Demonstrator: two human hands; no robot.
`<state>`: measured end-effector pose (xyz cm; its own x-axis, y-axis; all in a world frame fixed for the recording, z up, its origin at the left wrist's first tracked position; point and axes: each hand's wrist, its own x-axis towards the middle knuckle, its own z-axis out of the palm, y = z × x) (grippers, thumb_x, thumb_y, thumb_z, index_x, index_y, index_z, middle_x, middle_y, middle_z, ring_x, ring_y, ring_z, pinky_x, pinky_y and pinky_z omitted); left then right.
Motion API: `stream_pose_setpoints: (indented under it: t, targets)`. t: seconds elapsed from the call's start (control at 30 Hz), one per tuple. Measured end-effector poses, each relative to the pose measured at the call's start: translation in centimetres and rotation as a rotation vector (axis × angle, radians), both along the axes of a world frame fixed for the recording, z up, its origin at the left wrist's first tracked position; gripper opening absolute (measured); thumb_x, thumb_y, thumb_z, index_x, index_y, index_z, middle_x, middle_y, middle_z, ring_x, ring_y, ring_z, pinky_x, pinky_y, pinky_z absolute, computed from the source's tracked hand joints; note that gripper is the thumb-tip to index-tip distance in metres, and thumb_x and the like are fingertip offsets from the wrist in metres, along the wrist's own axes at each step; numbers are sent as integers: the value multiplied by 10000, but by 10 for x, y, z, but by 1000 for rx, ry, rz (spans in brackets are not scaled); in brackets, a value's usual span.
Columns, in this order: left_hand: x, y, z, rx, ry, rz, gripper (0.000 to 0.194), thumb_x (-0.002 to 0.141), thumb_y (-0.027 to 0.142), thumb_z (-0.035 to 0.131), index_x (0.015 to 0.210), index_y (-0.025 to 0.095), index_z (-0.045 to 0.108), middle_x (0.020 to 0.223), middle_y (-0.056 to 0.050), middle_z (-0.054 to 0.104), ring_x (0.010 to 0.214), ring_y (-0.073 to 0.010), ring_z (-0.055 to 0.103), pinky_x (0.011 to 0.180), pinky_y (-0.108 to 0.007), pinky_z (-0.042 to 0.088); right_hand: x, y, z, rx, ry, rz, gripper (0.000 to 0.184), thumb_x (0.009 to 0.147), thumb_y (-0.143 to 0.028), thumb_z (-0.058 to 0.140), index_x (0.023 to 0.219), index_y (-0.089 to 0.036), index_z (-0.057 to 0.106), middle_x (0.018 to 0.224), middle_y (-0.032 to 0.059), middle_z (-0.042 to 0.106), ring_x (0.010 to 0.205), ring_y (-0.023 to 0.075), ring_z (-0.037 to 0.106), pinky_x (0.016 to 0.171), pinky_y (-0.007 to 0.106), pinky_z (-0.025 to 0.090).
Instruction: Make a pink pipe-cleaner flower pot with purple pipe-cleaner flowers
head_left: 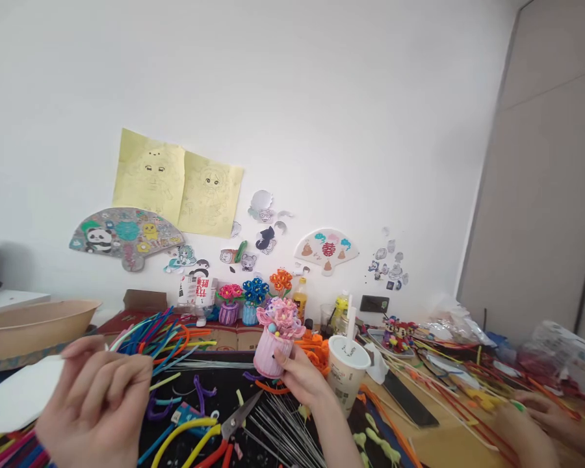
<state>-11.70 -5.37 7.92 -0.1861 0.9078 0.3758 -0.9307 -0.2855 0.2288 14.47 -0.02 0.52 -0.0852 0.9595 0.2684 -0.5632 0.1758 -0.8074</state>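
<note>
My right hand (pixel 297 377) holds up a small pink pot of flowers (pixel 268 354) made of fuzzy pipe cleaners, its fingers around the lower right side. Pink blooms fill its top, and a blue and a yellow ball sit at the rim. Raised at the lower left, my left hand (pixel 97 403) has its fingers curled in, and nothing shows in them. Scissors (pixel 238 419) with red handles lie between the two hands. Below the pot spread thin metal wires (pixel 287 422). Purple pipe cleaner pieces (pixel 202 388) lie nearer my left hand.
A lidded cup with a straw (pixel 350 370) stands just right of my right wrist. Behind are purple (pixel 229 313), blue (pixel 249 312) and orange (pixel 281 281) flower crafts. Pipe cleaners (pixel 146 341) are heaped at left. At far right, another person's hands (pixel 536 416) work above the table.
</note>
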Motion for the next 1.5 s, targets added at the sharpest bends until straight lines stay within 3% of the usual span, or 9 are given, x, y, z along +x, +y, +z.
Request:
stream_pose_setpoints:
  t: [0.1, 0.23, 0.4, 0.5, 0.7, 0.97, 1.1, 1.27, 1.5]
  targets:
    - [18, 13, 0, 20, 44, 1, 276, 901, 148, 295, 754, 185, 526, 304, 115, 342, 239, -50, 122, 310, -141, 279, -1, -1, 1, -25, -19, -18, 533, 524, -264, 854, 1002, -193, 631, 993, 62, 700, 950, 209, 625, 903, 373, 440]
    - [50, 34, -9, -110, 796, 49, 214, 732, 381, 623, 782, 174, 600, 393, 101, 385, 269, -20, 182, 303, -156, 103, -2, -3, 3, -22, -30, -50, 501, 526, -238, 847, 974, -170, 635, 984, 65, 702, 935, 210, 628, 911, 367, 430]
    - [79, 41, -33, 24, 1614, 338, 276, 669, 465, 647, 684, 189, 660, 573, -19, 641, 565, -152, 569, 511, -200, 360, -2, -1, 4, -18, -71, -92, 499, 527, -209, 838, 978, -168, 627, 971, 53, 704, 914, 209, 629, 885, 366, 442]
    - [84, 31, -40, 132, 1784, 28, 331, 692, 483, 616, 826, 187, 677, 597, -20, 674, 471, -127, 515, 455, -200, 325, -2, 1, 3, -2, -85, -131, 528, 520, -219, 840, 995, -161, 619, 971, 60, 702, 933, 218, 625, 904, 380, 430]
    - [85, 15, -27, 232, 1464, -619, 412, 769, 540, 541, 710, 139, 611, 376, 74, 439, 249, -10, 166, 290, -176, 67, -4, 0, 4, -59, -114, -237, 550, 467, -205, 860, 957, -150, 616, 963, 71, 705, 904, 218, 634, 885, 372, 440]
    - [61, 21, -17, 102, 71, -258, 132, 868, 203, 502, 738, 195, 486, 407, 125, 331, 278, -19, 58, 344, -145, 258, -1, 1, 1, -32, -147, -207, 571, 481, -193, 852, 1001, -168, 617, 1048, 76, 686, 980, 225, 618, 919, 374, 427]
    - [39, 22, -9, 13, -216, -124, 293, 937, 162, 269, 751, 198, 492, 413, 98, 358, 265, -64, 149, 331, -174, 292, 0, 5, -3, -18, -79, -156, 489, 536, -219, 833, 978, -162, 632, 1030, 70, 690, 967, 208, 620, 893, 343, 447]
    - [31, 31, -10, -35, -10, -13, 84, 783, 246, 580, 738, 189, 539, 522, 72, 454, 390, -59, 370, 408, -170, 369, -2, 2, 0, -35, 28, -49, 400, 580, -302, 819, 922, -169, 658, 967, 60, 708, 955, 215, 622, 875, 366, 463]
    - [76, 52, -31, -29, 1150, 397, 434, 591, 404, 726, 969, 208, 643, 957, -56, 661, 818, -214, 600, 770, -317, 469, -6, -3, 2, 21, 10, 27, 391, 641, -324, 790, 979, -179, 655, 1004, 59, 698, 970, 197, 613, 902, 342, 442]
